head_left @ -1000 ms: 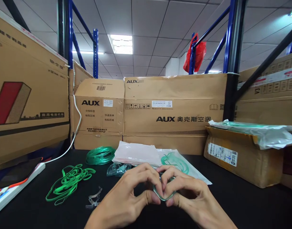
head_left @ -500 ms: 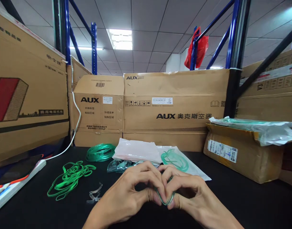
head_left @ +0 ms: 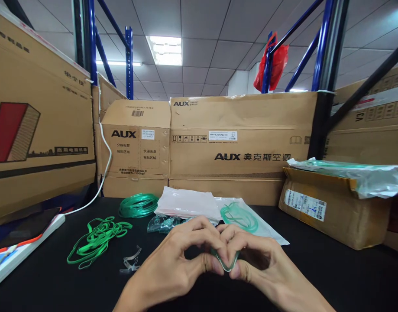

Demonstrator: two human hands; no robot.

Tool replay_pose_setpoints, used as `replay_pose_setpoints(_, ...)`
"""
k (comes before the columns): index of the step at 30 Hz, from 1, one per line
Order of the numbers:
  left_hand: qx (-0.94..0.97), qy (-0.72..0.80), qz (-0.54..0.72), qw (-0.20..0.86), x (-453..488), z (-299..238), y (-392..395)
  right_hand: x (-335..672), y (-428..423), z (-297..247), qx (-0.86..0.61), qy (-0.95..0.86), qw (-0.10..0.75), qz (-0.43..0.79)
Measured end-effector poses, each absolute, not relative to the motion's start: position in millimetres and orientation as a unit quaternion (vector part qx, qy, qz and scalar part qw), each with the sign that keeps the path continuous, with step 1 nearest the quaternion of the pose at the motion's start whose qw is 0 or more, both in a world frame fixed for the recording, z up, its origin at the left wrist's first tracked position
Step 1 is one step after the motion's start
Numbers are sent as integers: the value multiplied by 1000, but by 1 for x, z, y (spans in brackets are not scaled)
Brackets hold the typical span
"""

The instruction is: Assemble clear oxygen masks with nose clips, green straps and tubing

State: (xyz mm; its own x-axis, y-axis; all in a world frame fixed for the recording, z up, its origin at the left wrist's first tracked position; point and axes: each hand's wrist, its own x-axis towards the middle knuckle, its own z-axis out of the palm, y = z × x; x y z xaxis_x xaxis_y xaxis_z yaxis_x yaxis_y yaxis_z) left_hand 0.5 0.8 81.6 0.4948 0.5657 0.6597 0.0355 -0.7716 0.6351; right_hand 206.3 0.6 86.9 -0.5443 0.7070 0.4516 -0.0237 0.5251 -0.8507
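Observation:
My left hand [head_left: 186, 258] and my right hand [head_left: 260, 255] meet in front of me. Thumbs and fingertips of both pinch a small clear green curved piece [head_left: 228, 268]. Its lower edge shows as a rounded V between the thumbs; the rest is hidden behind my fingers. Left of my left hand lies a small clear plastic part [head_left: 131, 261]. Beyond the hands are clear plastic pieces in a bag [head_left: 164, 224] and a coil of pale green tubing [head_left: 242, 219] on a white sheet [head_left: 270, 232].
A tangled green elastic strap [head_left: 96, 240] and a coil of darker green tubing [head_left: 138, 206] lie on the black table at left. White packets [head_left: 187, 203] sit behind my hands. A cardboard box [head_left: 335, 212] topped with a plastic bag [head_left: 377, 177] stands at right; large cartons [head_left: 241, 112] wall the back.
The view has shifted slightly. Both hands keep their pinch on the green piece, whose lower edge now sits a little higher in the picture.

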Motion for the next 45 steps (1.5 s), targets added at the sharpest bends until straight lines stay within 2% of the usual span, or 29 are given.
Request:
replay_pose_setpoints(8, 813, 182, 454, 317, -11, 84, -3, 211, -12, 95, -262, -795, 424, 345)
replay_pose_setpoints(16, 828, 169, 457, 276, -12, 86, 1, 212, -10, 93, -244, -828, 448, 233)
replay_pose_setpoints(25, 829, 164, 459, 275, -7, 82, 1, 213, -17, 94, -238, -832, 408, 291)
replay_pose_setpoints(28, 824, 166, 474, 263, -6, 81, 3, 213, -18, 93, -252, -851, 414, 202)
replay_pose_setpoints(32, 823, 157, 508, 201, -6, 81, 4, 213, -21, 92, -242, -869, 432, -4)
replay_pose_setpoints(35, 821, 155, 520, 177, -6, 81, 2, 214, -24, 91, -245, -866, 429, -77)
replay_pose_setpoints(41, 834, 175, 461, 247, -10, 84, 1, 213, -28, 93, -235, -882, 408, 17)
replay_pose_setpoints(45, 842, 166, 452, 245, -11, 86, 1, 213, -31, 93, -220, -885, 406, 56)
